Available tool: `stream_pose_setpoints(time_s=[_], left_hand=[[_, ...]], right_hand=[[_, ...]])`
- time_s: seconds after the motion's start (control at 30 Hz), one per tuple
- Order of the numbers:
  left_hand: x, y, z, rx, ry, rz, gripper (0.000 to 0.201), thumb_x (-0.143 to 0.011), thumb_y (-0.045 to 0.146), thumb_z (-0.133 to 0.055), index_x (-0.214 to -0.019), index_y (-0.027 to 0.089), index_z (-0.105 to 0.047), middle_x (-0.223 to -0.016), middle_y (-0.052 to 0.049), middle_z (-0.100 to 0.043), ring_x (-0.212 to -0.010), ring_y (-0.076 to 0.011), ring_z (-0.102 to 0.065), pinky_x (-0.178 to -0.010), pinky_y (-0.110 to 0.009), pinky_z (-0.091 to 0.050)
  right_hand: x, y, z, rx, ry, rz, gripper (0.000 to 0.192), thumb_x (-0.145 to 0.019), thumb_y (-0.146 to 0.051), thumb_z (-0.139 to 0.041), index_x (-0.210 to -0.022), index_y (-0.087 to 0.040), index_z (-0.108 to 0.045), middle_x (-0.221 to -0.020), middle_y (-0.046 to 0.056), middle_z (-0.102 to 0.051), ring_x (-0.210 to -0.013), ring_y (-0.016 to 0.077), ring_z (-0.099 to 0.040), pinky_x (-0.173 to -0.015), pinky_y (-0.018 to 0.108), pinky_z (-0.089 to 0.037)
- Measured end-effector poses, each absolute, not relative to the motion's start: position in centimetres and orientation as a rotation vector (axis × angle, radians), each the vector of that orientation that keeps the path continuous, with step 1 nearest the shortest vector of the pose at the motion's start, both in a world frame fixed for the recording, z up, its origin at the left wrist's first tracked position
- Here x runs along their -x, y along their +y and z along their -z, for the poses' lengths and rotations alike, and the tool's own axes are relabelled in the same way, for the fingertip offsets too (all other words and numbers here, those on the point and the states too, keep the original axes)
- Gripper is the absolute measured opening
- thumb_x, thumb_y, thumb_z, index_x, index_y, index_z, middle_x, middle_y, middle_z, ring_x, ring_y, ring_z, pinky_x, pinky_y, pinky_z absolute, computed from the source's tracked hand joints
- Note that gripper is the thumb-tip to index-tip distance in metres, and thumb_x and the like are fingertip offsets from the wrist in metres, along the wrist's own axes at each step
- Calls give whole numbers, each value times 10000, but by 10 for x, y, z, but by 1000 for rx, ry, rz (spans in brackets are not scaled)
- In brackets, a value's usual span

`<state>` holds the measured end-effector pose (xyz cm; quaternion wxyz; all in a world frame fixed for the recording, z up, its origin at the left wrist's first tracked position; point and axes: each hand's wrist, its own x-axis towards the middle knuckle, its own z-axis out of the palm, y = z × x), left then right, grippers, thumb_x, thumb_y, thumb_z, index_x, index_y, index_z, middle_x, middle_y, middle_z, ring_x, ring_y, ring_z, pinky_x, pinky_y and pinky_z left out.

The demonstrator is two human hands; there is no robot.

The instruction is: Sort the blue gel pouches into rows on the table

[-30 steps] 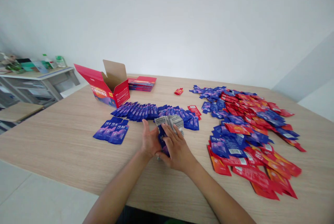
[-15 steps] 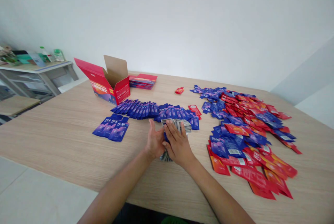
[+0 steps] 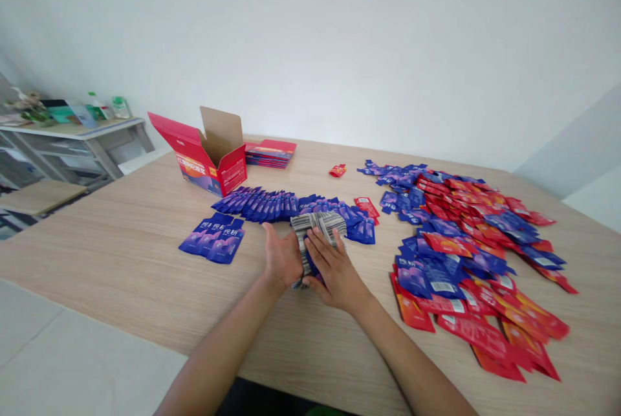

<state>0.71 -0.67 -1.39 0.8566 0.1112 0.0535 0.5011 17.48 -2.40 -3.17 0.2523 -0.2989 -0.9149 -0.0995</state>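
Between both hands I hold a thick stack of blue sachets (image 3: 317,225) standing on edge on the wooden table (image 3: 121,267), its silvery edges facing up. My left hand (image 3: 281,259) presses the stack's left side. My right hand (image 3: 334,267) lies over its right side with the fingers spread across the top. Just behind the stack runs a fanned row of blue sachets (image 3: 272,204). Three blue sachets (image 3: 213,240) lie flat to the left.
A large loose heap of blue and red sachets (image 3: 466,248) covers the right of the table. An open red carton (image 3: 211,156) stands at the back left, with flat red cartons (image 3: 270,152) behind it. One small red sachet (image 3: 337,170) lies alone. A shelf unit (image 3: 72,144) stands far left.
The stack has shifted slightly between my hands and now stands more squared up; my fingers have resettled on its top. The view has tilted a little.
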Motion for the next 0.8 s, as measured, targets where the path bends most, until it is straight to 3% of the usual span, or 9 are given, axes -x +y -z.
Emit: stream_pose_setpoints(time_s=[0.13, 0.27, 0.47, 0.57, 0.63, 0.7, 0.8], left_hand=[[-2, -2, 13, -216, 132, -1100, 1068, -801, 891, -222, -1387, 65, -560, -1326, -238, -643, -1305, -394, -547, -1129, -542, -361], [1, 0, 8, -190, 201, -1193, 1039, -835, 862, -166, -1337, 61, -599, -1272, -242, -671, -1253, -393, -586, -1086, -554, -410], [4, -2, 0, -237, 260, -1230, 1053, -851, 849, -72, -1226, 82, -688, -1208, -205, -712, -1221, -406, -599, -1049, -553, -446], [5, 1, 0, -191, 282, -1285, 1051, -858, 840, -77, -1197, 60, -694, -1190, -223, -714, -1220, -400, -606, -1062, -541, -441], [5, 3, 3, -185, 284, -1274, 979, -892, 807, -149, -1213, 50, -679, -1179, -229, -717, -1216, -390, -615, -1076, -540, -430], [2, 4, 7, -206, 285, -1219, 845, -941, 730, -250, -1223, 51, -667, -1144, -216, -731, -1182, -370, -642, -1080, -535, -430], [-8, 2, 14, -222, 310, -1137, 583, -1005, 533, -372, -1171, 69, -683, -996, -153, -771, -978, -289, -727, -1058, -496, -464]], right_hand=[[-178, -20, 34, 743, -2504, 215, 796, -979, -484, -546, -1571, -49, -239, -1570, 247, -393, -1528, 331, -254, -1205, 664, -253], [-177, -19, 39, 660, -2470, 149, 733, -999, -323, -542, -1589, -78, -182, -1579, 233, -388, -1546, 294, -193, -1186, 594, -368], [-171, -21, 42, 566, -2363, 111, 679, -968, -63, -452, -1592, -94, -186, -1546, 227, -442, -1540, 280, -213, -1183, 587, -386], [-170, -24, 41, 513, -2298, -35, 689, -934, 1, -383, -1588, -167, -245, -1531, 176, -484, -1504, 249, -322, -1179, 541, -412], [-171, -27, 37, 544, -2191, -235, 650, -954, -18, -366, -1565, -233, -312, -1474, 129, -563, -1418, 217, -476, -1142, 475, -472], [-173, -30, 29, 630, -1995, -496, 531, -999, -101, -399, -1498, -280, -422, -1360, 89, -664, -1284, 205, -617, -1080, 429, -531], [-176, -30, 15, 712, -1575, -924, 352, -1007, -306, -534, -1358, -285, -546, -1231, 77, -735, -1141, 245, -708, -978, 442, -589]])
